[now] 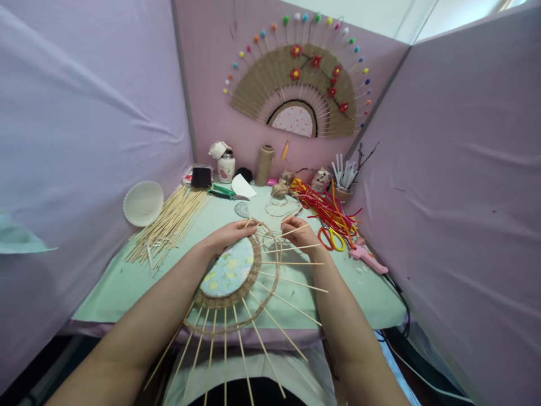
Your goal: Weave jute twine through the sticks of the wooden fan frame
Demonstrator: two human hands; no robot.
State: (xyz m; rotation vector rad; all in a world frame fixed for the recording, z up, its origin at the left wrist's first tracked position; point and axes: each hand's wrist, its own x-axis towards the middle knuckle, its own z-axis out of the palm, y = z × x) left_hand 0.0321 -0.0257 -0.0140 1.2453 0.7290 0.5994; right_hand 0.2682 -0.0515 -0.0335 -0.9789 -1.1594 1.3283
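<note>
In front of me is an unfinished fan frame with a half-round, floral cloth centre [230, 269], a woven twine border [256, 265] and thin wooden sticks [291, 281] radiating outward. A separate ring of twine weaving [278, 265] runs through the sticks further out. My left hand [230, 235] is closed on the frame's upper end, fingers at the end sticks. My right hand [299, 232] is pinched near the top sticks, apparently on a strand of twine; its fingertips partly hide it. Loose twine [282, 210] trails from a ball [279, 190] behind.
Bundled sticks [171, 223] and a pale bowl [143, 203] are at left. Green pruning shears [224, 192] lie behind. On the right are red pipe cleaners [323, 206], scissors [332, 239] and a pink glue gun [367, 258]. A finished fan [296, 79] hangs on the back wall.
</note>
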